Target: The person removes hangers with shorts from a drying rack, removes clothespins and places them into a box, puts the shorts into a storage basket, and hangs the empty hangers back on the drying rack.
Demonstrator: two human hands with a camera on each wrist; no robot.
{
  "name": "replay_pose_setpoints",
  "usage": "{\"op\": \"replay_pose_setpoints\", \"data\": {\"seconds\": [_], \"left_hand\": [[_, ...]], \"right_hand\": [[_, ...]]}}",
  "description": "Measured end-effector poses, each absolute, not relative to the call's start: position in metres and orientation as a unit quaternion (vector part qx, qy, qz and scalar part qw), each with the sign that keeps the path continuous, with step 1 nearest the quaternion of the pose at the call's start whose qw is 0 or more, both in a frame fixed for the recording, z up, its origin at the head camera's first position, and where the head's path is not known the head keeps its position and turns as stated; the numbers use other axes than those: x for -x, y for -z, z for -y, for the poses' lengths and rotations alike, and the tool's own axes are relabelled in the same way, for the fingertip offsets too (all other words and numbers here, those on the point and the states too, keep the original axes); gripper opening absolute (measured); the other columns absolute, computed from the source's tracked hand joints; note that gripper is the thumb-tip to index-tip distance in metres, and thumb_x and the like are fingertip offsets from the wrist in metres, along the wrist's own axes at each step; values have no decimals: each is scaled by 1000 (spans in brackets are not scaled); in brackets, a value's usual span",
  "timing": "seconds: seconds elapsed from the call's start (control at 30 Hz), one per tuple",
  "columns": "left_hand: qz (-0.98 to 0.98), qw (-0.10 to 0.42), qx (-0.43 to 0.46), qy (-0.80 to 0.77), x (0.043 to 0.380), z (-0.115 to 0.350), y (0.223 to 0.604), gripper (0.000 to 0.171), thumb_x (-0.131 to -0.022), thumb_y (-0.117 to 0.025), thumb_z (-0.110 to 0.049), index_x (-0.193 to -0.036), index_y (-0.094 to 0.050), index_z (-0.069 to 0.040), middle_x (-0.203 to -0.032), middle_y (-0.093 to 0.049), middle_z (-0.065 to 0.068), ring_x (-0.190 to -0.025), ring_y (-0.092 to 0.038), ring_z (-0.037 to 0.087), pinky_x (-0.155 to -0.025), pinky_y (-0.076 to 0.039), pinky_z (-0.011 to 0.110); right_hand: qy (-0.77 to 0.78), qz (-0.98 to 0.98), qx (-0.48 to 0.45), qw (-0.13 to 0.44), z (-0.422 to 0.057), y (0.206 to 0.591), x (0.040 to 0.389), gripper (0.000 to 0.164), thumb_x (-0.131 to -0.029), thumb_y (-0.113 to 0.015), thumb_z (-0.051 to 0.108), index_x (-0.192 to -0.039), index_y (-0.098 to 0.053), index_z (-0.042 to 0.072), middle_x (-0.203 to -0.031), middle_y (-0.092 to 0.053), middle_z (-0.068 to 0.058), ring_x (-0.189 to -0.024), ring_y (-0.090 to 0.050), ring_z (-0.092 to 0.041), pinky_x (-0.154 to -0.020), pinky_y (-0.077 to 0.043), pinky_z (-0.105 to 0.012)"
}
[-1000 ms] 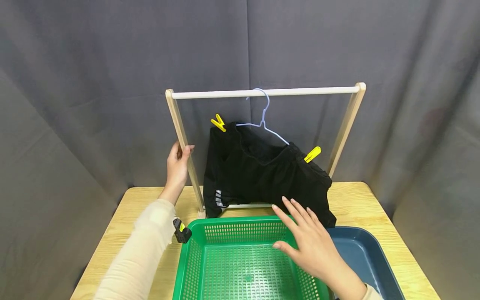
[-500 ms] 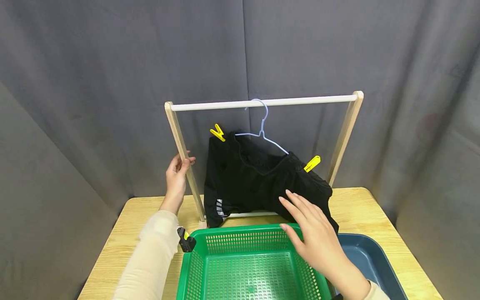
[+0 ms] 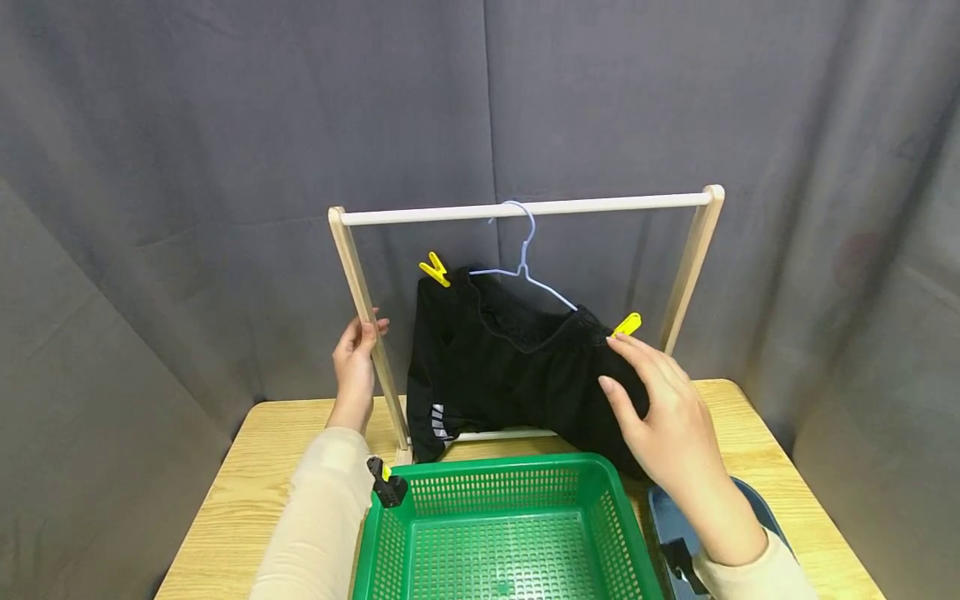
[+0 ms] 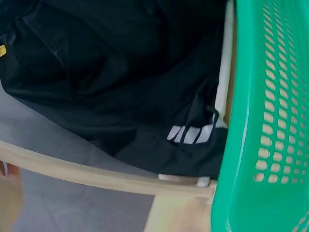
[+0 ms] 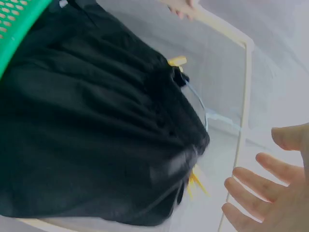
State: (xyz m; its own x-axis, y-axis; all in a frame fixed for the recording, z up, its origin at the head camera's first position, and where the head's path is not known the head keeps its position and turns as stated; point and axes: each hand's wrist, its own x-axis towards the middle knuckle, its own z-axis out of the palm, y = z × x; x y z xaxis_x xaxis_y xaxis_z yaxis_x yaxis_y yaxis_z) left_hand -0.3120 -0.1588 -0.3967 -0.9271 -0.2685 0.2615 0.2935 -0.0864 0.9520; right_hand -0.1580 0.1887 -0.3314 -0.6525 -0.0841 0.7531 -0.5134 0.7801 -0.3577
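Observation:
Black shorts hang at a slant from a pale blue hanger on a small wooden clothes rack. Two yellow clothespins, one at the left and one at the right, clip the waistband to the hanger. My left hand holds the rack's left post, thumb in front and fingers partly hidden behind it. My right hand is raised in front of the shorts' right side, fingers extended close to the right clothespin. In the right wrist view that hand holds nothing.
A green perforated basket stands in front of the rack on the wooden table. Beside it at the right is a dark blue tray, partly hidden by my right arm. Grey curtains enclose the back and sides.
My right hand has moved from above the basket up and right towards the right clothespin. The left hand stays on the post. The head view has tilted slightly up.

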Motion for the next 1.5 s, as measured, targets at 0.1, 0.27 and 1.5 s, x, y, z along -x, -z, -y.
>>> {"op": "replay_pose_setpoints", "data": {"seconds": [0.1, 0.27, 1.5], "left_hand": [[637, 177, -7, 750, 310, 161, 401, 48, -99, -51, -32, -135, -57, 0, -102, -70, -12, -107, -59, 10, -101, -35, 31], [632, 185, -13, 752, 309, 163, 406, 50, -99, -51, -30, -134, -57, 5, -97, -70, -15, -106, -61, 10, -100, -37, 30], [635, 218, 12, 741, 314, 156, 398, 56, -92, -51, -33, -127, -57, 10, -98, -72, -2, -96, -65, 11, -93, -39, 27]], "right_hand": [[-290, 866, -144, 381, -197, 326, 161, 44, -88, -73, 8, -131, -62, 8, -131, -62, -11, -121, -56, -33, -96, -43, -52], [-292, 879, -100, 363, -210, 323, 165, 38, -92, -70, 12, -129, -63, 7, -127, -64, -16, -117, -57, -39, -89, -45, -58], [-352, 899, -21, 259, -207, 359, 213, 23, -98, -63, 20, -110, -64, 0, -105, -68, -27, -100, -61, -49, -85, -45, -60]]}}
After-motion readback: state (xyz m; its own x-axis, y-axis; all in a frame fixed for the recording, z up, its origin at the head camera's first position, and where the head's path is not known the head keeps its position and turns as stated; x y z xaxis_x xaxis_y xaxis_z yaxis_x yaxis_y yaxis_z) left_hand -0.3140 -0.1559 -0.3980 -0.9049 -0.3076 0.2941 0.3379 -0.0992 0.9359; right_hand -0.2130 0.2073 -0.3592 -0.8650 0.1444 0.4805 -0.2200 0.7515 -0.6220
